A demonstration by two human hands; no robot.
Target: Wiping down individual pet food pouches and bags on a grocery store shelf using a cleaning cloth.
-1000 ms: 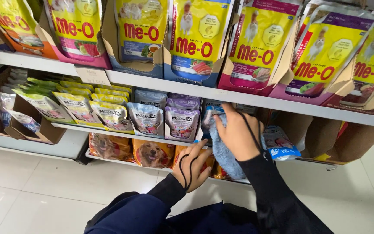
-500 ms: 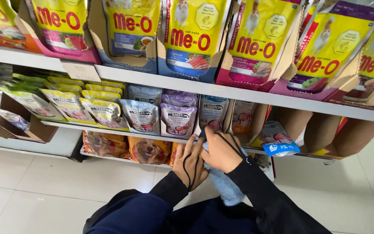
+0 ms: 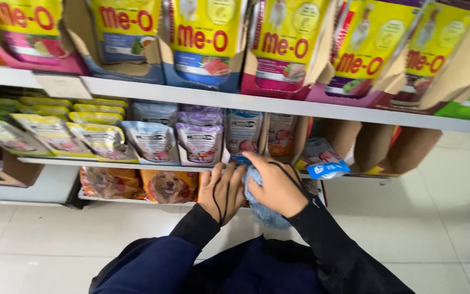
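Now right hand clasps fluffy blue cleaning cloth at front edge of middle white shelf; left hand flat beside, fingers spread, holding nothing; pet-food pouches behind; wiping progress unclear

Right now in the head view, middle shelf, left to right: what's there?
Yellow-green pouches → grey-blue pouch → purple pouch → left hand → right hand holding blue cloth → tilted blue pouch → empty cardboard trays.
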